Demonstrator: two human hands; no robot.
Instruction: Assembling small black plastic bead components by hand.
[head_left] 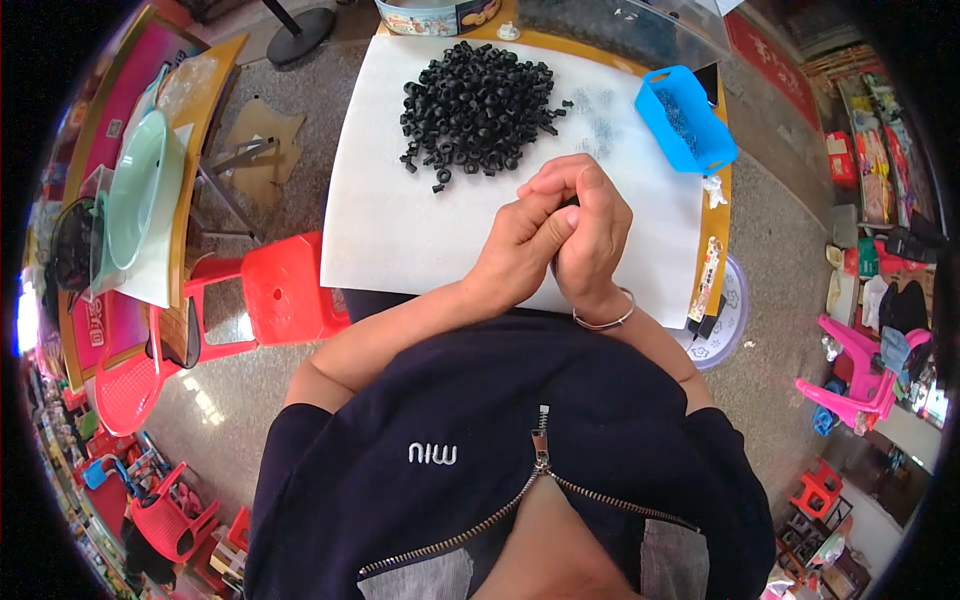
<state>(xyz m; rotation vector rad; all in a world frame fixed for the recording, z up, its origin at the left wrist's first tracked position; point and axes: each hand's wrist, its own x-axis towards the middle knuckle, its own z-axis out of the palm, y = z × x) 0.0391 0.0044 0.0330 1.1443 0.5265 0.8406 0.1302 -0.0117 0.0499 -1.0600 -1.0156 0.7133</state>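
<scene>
My left hand and my right hand are closed against each other above the near half of a white sheet on the table. A bit of a small black part shows between them; the rest of what they hold is covered by fingers. The right wrist wears a bracelet. Just beyond the hands lies a large heap of small black knobbly parts, a few of them loose at its edge. Tiny metal pieces are scattered to the right of the heap.
A blue plastic basket holding small metal pieces stands at the table's far right. A round tin sits at the far edge. Left of the table are a red stool and a side table with a pale green basin.
</scene>
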